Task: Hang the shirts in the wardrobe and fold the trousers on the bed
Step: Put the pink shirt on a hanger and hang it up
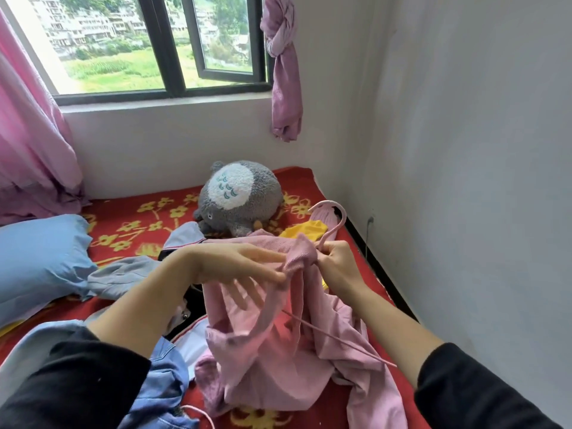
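A pink shirt (pixel 278 351) is being fitted onto a hanger (pixel 343 215) at frame centre, above the bed (pixel 130 224). The hanger's neck is gripped by the right hand (pixel 337 264). The left hand (pixel 235 267), blurred, is spread at the collar. Other clothes (pixel 123 274) lie unsorted at lower left, none seen folded. No wardrobe is in view.

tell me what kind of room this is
Most likely a bedroom: a bed with a red flowered blanket, a blue pillow and a grey plush toy on it, and clothes heaped on top. The right hand grips a pink hanger threaded into a pink shirt.
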Motion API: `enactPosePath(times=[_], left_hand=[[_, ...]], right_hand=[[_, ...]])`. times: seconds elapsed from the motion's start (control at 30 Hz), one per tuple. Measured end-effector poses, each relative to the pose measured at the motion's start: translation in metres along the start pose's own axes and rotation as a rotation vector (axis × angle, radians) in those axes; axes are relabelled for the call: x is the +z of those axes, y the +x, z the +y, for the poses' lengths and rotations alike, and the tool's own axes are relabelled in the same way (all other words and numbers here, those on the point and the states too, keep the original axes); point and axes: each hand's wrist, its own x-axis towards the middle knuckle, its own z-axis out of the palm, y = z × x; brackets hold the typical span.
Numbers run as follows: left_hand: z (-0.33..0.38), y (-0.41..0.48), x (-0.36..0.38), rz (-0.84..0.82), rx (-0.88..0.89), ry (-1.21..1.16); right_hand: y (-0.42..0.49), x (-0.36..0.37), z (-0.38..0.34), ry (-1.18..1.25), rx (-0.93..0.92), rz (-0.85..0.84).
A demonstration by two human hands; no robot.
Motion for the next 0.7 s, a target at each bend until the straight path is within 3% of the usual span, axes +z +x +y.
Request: enactPosePath(times=[0.03, 0.1, 0.13, 0.17, 0.27, 0.43, 0.47, 0.57, 0.7], left_hand=[[-0.007, 0.001, -0.006, 0.081, -0.001, 0.015], [-0.019, 0.009, -0.018, 0.483, 0.094, 0.064], [-0.025, 0.014, -0.023, 0.668, 0.140, 0.187], [-0.029, 0.020, -0.024, 0.752, 0.157, 0.371], [-0.036, 0.038, -0.014, 0.706, 0.152, 0.701], [-0.049, 0.047, -0.014, 0.755, 0.142, 0.273], [-0.050, 0.045, -0.015, 0.750, 0.157, 0.191], [-0.040, 0.035, -0.010, 0.720, 0.209, 0.020], [-0.028, 0.030, -0.005, 0.674, 0.260, -0.001]], right_hand=[[0.000, -0.002, 0.001, 0.031, -0.010, 0.003], [-0.003, -0.003, -0.001, 0.048, -0.039, -0.007], [-0.005, -0.001, -0.002, 0.048, -0.049, -0.018], [-0.007, 0.002, -0.004, 0.059, -0.048, -0.032], [-0.015, 0.011, -0.011, 0.134, 0.008, -0.115], [-0.014, -0.004, -0.026, 0.515, 0.312, -0.455], [-0.010, -0.009, -0.023, 0.449, 0.335, -0.469], [-0.007, -0.015, -0.010, -0.054, 0.263, -0.488], [-0.007, 0.002, 0.009, -0.473, 0.091, -0.578]])
